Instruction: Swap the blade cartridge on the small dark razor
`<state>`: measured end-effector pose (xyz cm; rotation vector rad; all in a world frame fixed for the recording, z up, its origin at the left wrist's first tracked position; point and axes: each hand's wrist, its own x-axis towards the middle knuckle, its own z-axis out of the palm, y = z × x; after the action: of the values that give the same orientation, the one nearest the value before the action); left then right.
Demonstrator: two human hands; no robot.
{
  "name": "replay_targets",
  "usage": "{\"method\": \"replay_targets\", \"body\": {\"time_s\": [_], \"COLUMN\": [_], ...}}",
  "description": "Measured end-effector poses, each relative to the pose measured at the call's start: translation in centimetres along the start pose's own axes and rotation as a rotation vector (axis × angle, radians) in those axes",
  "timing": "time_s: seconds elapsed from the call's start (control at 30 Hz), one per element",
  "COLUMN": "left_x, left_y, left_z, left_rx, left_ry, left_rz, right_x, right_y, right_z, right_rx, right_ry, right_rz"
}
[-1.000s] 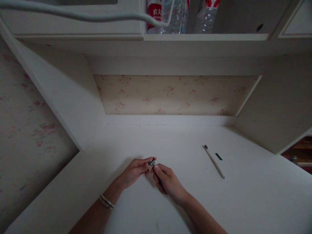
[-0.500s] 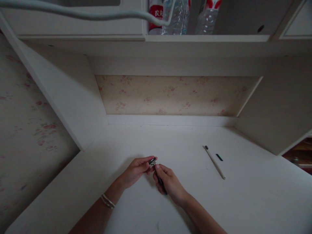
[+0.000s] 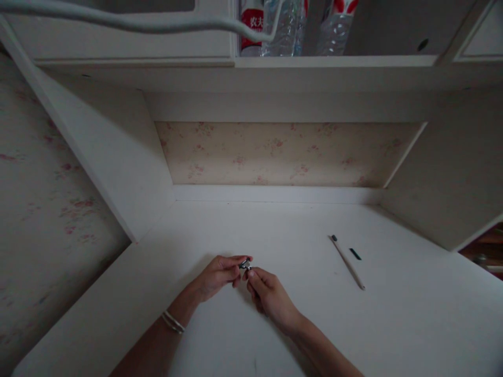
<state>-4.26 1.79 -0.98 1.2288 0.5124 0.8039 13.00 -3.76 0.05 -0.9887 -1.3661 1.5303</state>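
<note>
Both hands meet above the white desk, on a small razor (image 3: 246,265) with a shiny metal neck. My left hand (image 3: 217,276) is closed, its thumb and fingers pinching the dark head end. My right hand (image 3: 271,297) is wrapped round the handle, which its fingers now mostly hide. Fine details of the head are too small to make out. To the right lies a slim pale toothbrush (image 3: 349,264) with a dark head. A short black strip (image 3: 355,254) rests beside it, not touching.
The white desk (image 3: 251,225) runs back to a low ledge under flowered wallpaper (image 3: 291,152). White side panels (image 3: 113,141) stand left and right. Overhead, plastic bottles (image 3: 336,34) stand on a shelf (image 3: 334,62), and a pale curved tube (image 3: 157,23) crosses the top left.
My right hand has turned slightly, and the dark handle that showed below its fingers is now hidden. The razor's head has tilted, showing more of the metal neck.
</note>
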Motion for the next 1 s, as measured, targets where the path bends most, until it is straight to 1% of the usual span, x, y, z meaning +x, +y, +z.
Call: {"method": "replay_targets", "body": {"time_s": [0.17,0.3,0.4,0.6,0.7,0.77,0.83,0.93,1.0], "left_x": [-0.2,0.0,0.2,0.2,0.3,0.4,0.5,0.5,0.5], "left_y": [0.4,0.3,0.1,0.2,0.3,0.2,0.0,-0.3,-0.2], "left_z": [0.3,0.7,0.7,0.8,1.0,1.0,0.8,0.7,0.8], "left_rx": [-0.037,-0.098,-0.119,-0.127,-0.122,-0.105,-0.051,0.092,0.183], "left_ry": [-0.005,0.057,0.096,0.116,0.172,0.221,0.274,0.337,0.371], "left_rz": [0.029,0.052,0.065,0.072,0.076,0.102,0.133,0.150,0.167], "right_x": [-0.1,0.0,0.0,-0.2,-0.1,0.1,0.3,0.7,0.8], "right_y": [-0.3,-0.4,-0.7,-1.2,-1.1,-0.8,-0.5,0.1,0.3], "right_z": [0.3,0.1,0.0,-0.1,-0.2,-0.3,-0.3,-0.4,-0.4], "right_rx": [-0.029,-0.036,-0.031,-0.001,0.010,0.013,0.028,0.080,0.130], "right_ry": [-0.037,-0.065,-0.064,-0.074,-0.083,-0.064,-0.006,0.082,0.098], "right_rz": [-0.063,-0.119,-0.117,-0.120,-0.138,-0.147,-0.152,-0.140,-0.108]}}
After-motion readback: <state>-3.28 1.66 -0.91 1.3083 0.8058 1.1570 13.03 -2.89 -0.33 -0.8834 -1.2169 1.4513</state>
